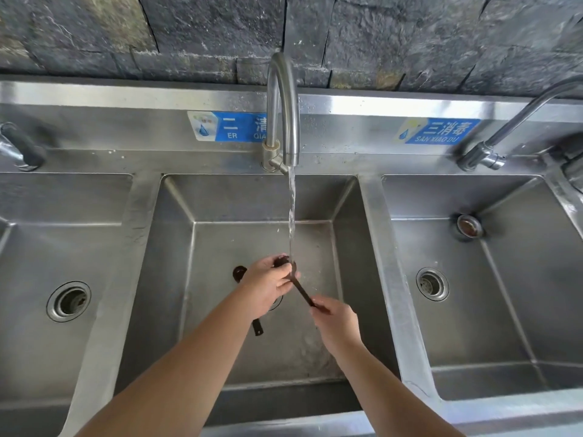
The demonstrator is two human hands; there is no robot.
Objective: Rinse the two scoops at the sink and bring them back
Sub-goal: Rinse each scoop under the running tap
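Both my hands hold one dark scoop [301, 290] under the running water over the middle basin [258, 212]. My left hand [268, 287] wraps around its bowl end, right in the stream. My right hand [334, 323] pinches the far end of its thin handle. The second dark scoop lies on the basin floor beneath my left hand: its round bowl [239, 272] shows to the left of the hand and its handle tip [257, 328] pokes out below it. The part between is hidden.
The curved steel faucet [285, 111] pours a steady stream [291, 212] into the middle basin. A left basin with drain [68, 301] and a right basin with drain [432, 284] flank it. Another faucet [511, 124] stands at the right. A dark stone wall rises behind.
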